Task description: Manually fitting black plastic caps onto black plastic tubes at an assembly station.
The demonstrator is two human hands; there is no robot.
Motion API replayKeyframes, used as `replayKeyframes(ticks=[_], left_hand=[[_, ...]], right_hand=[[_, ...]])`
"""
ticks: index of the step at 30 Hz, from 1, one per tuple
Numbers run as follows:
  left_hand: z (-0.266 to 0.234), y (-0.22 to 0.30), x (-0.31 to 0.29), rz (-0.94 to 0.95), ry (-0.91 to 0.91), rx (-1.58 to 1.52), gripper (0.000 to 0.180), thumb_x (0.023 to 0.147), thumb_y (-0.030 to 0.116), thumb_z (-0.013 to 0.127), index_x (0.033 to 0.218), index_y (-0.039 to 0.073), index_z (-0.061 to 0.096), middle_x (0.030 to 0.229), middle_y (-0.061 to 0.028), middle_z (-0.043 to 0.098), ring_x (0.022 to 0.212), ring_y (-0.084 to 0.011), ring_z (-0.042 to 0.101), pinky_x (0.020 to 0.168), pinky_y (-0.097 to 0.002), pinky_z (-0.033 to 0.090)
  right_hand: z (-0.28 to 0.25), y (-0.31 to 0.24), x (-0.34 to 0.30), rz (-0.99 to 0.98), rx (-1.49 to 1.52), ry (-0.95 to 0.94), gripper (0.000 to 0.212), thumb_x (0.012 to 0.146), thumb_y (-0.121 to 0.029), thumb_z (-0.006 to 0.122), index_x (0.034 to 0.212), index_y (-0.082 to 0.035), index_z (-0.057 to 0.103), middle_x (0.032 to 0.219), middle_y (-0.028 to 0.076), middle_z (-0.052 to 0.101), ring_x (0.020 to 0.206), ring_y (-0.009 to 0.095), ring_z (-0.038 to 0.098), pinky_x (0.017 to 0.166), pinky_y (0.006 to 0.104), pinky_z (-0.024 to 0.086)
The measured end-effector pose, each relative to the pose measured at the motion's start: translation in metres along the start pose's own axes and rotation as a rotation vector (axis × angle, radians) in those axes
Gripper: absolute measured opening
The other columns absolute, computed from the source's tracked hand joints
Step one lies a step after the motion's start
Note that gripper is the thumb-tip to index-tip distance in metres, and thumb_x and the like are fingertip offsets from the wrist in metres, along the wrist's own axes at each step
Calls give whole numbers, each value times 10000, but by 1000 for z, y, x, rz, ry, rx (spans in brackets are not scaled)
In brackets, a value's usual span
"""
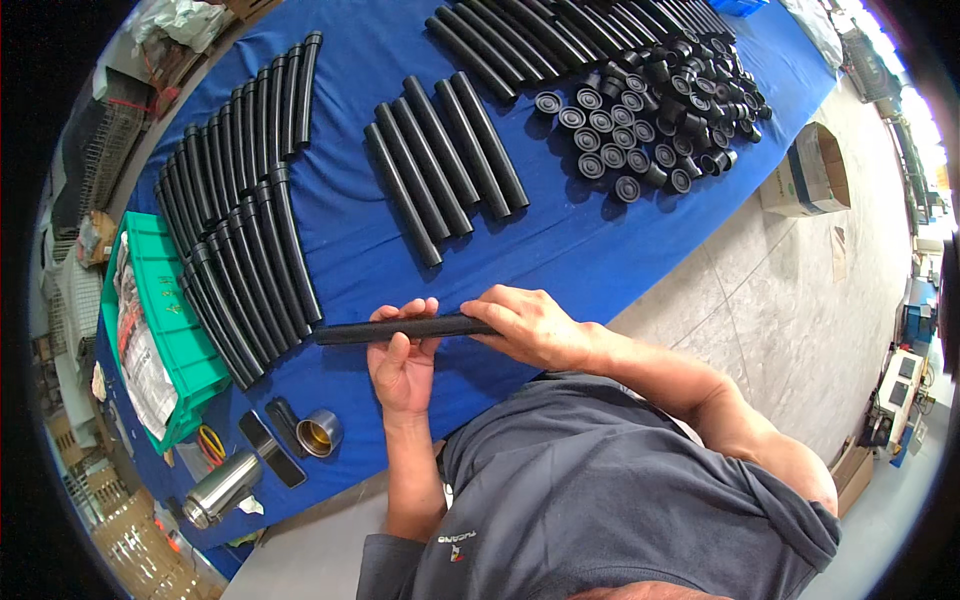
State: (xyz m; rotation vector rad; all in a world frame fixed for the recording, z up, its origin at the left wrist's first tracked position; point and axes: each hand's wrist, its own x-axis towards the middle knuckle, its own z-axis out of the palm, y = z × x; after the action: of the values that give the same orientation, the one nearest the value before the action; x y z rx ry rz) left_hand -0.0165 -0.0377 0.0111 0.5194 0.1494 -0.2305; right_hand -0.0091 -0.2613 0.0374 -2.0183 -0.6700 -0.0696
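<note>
A black tube [448,326] lies level across my two hands, above the near part of the blue-covered table. My left hand [402,378] is closed loosely around its middle, fingers behind and thumb in front. At its right end my right hand [532,328] grips it, fingers over the top; that end is hidden, so a cap there cannot be made out. Beyond my hands lie several loose black tubes [440,150], side by side. Farther right is a heap of round black caps [640,130]. Two rows of tubes with collared far ends [250,270] lie on the left.
More tubes [540,40] are lined up at the far edge. A green crate [170,320] holding wrapped material stands at the left. Near it are a steel thermos [222,490], a phone [272,448] and a metal cup [320,433]. An open cardboard box [808,172] sits on the floor at right.
</note>
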Motion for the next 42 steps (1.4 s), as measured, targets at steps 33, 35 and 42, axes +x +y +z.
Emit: replayKeyframes(ticks=[33,35,42], left_hand=[[-5,1,2,-57,-69,1,284,952,97,660,1204,53,536,1248,-229,628,1265,-396,561,1028,-509,534],[-13,2,0,-34,-148,0,296,955,108,660,1217,51,536,1259,-232,624,1277,-392,551,1037,-506,527],[-1,1,1,-59,-28,15,276,943,92,674,1178,63,533,1214,-232,643,1233,-398,585,1015,-486,543]], right_hand=[[-11,-3,0,-42,-104,-50,354,845,-182,763,1121,-7,628,906,182,644,845,324,667,714,415,545],[-16,-12,4,177,181,-92,364,837,-159,757,1138,-7,620,907,176,638,836,352,654,719,443,539],[-7,-4,-4,29,-16,-29,375,842,-179,752,1145,-5,617,876,173,621,806,340,652,677,436,538]])
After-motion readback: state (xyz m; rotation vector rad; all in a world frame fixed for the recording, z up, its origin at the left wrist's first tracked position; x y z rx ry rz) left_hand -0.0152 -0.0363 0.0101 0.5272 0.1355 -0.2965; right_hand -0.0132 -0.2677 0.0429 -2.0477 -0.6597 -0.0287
